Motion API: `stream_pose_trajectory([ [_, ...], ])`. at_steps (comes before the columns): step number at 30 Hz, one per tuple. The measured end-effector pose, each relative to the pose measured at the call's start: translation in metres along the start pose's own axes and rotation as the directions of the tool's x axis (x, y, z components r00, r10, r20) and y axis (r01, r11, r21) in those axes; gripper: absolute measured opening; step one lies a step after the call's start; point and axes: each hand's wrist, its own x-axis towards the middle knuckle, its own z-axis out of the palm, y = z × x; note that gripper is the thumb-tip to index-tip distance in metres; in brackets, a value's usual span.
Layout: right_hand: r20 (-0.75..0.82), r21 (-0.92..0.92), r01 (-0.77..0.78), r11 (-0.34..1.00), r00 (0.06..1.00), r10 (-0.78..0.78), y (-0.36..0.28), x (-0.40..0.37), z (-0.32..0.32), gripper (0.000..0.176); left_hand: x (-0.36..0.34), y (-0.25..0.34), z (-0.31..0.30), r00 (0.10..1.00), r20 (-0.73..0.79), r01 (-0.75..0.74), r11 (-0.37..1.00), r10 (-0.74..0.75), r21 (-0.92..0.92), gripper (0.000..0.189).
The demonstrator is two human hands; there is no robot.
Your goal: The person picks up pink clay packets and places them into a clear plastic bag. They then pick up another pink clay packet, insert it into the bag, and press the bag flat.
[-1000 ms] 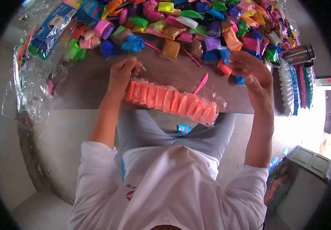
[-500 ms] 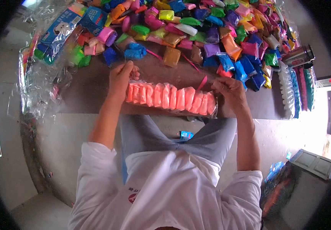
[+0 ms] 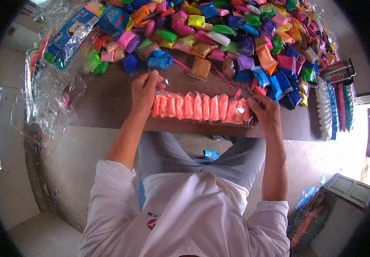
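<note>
A long clear plastic bag (image 3: 202, 107) lies lengthwise near the table's front edge. Inside it stands a row of several coral-pink packets, side by side. My left hand (image 3: 145, 92) is closed at the bag's left end, thumb pointing up and the film pinched in its fingers. At the opposite end, my right hand (image 3: 264, 110) grips the bag's edge between thumb and bent fingers. Just beyond the bag lie a brown packet (image 3: 200, 68) and a blue packet (image 3: 160, 60).
A heap of small colourful packets (image 3: 236, 30) covers the far side of the brown table (image 3: 103, 98). Crumpled clear film (image 3: 52, 94) and blue printed packs (image 3: 75, 28) lie at left. At right are a metal cup (image 3: 338, 71) and upright strips of packets (image 3: 322, 107).
The right end of the bag has come up, so the row now lies nearly level. My right hand has shifted lower against that end. The whole view has also moved slightly.
</note>
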Motion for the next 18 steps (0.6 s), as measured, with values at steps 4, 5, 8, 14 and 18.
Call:
stream_pose_trajectory([
  [4,-0.129,-0.025,-0.117,0.993,0.985,0.113,0.007,-0.002,0.015,0.028,0.003,0.002,-0.004,0.999,0.035,-0.036,0.993,0.032,0.112,0.036],
  [5,-0.246,-0.074,-0.052,0.996,0.969,0.032,0.004,-0.006,0.021,0.026,0.002,0.005,-0.005,0.996,0.05,-0.078,0.983,0.07,0.166,0.036],
  [8,-0.362,-0.113,0.02,0.993,0.93,-0.06,0.004,-0.011,0.029,0.024,-0.002,0.006,-0.01,0.994,0.077,-0.097,0.971,0.082,0.219,0.037],
  [14,-0.304,-0.054,0.05,0.997,0.951,-0.064,0.004,-0.01,0.024,0.022,0.0,0.008,-0.029,0.976,0.217,-0.045,0.973,-0.005,0.225,0.037],
  [18,-0.243,0.026,0.087,0.996,0.967,-0.078,0.011,-0.008,0.02,0.023,0.008,0.008,-0.037,0.905,0.412,-0.065,0.923,-0.105,0.38,0.037],
])
